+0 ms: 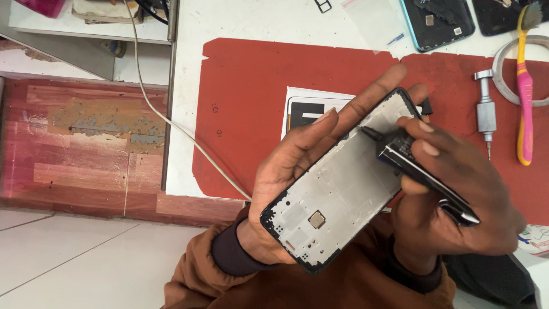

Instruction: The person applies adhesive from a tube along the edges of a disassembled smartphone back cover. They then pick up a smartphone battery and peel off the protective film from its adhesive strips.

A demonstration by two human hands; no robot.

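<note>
The left hand [297,166] is bare: no glove, ring or watch. The right hand [457,200] is likewise bare, with short, plain fingernails visible on its fingers [426,127]. Both forearms are covered by a brown outer garment [343,286] of soft, slightly creased fabric, filling the frame toward 6 o'clock. At the left wrist, toward 7 o'clock from the hand, a dark ribbed cuff [231,254] protrudes from beneath the brown sleeve. A similar dark inner cuff [420,274] shows at the right wrist, at 6 o'clock from that hand.
</note>
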